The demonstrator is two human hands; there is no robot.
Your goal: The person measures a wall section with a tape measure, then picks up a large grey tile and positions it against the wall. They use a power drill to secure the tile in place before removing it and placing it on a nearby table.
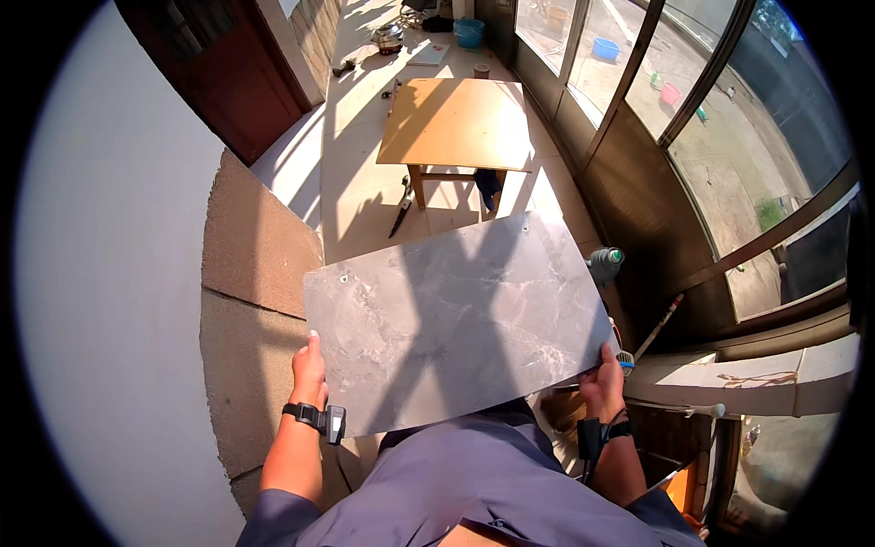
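A grey marble-patterned board (456,319) is held up flat in front of my body, tilted so that its right side reaches farther ahead. My left hand (310,369) grips its left edge, thumb on top and fingers mostly hidden below. At the right edge my right hand (602,383) holds on in the same way. Small holes or fittings show near the two far corners. Crossing shadows fall over the board's face. Dark devices are strapped to both wrists.
Ahead on the tiled floor stands a low wooden table (456,118), with a dark tool (401,208) beside its leg. Tan wall panels (260,237) run along the left. On the right are framed windows, a grey-green bottle (605,262) and a ledge (711,383). A blue bucket (468,34) stands far back.
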